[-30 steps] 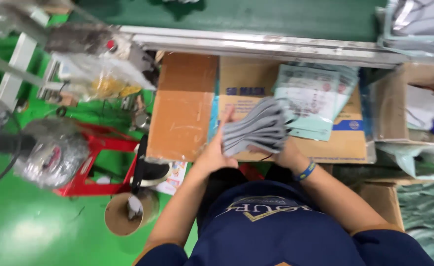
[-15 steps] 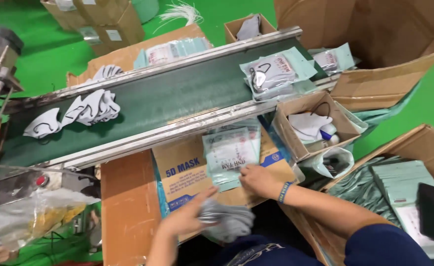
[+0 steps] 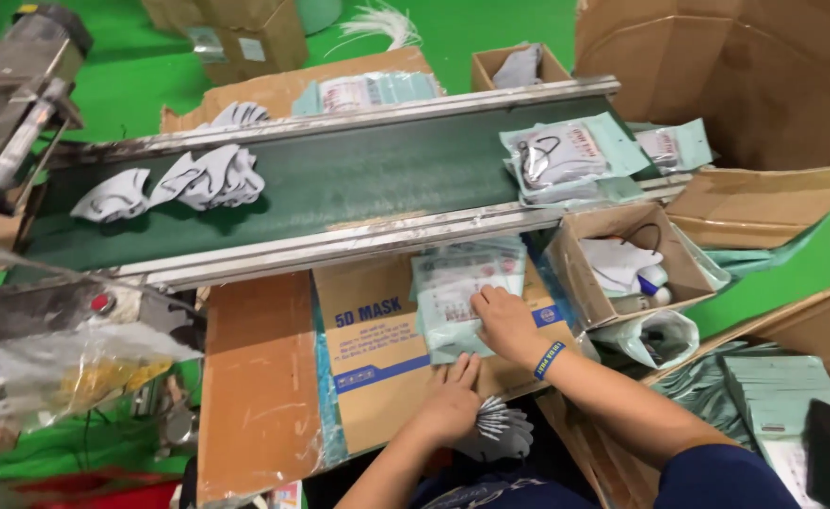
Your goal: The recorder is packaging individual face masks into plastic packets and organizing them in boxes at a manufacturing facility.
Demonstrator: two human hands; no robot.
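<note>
L hand (image 3: 453,401) dropped, 1 mask stack (image 3: 502,435); R hand (image 3: 504,323) on pouches (image 3: 462,292).

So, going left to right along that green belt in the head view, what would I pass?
Loose white masks → bare stretch of green belt → stack of packaged masks at the right end.

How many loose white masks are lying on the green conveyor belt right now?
3, as far as I can tell: one alone at the left end, two overlapping just right of it. More may be hidden inside that pile.
</note>
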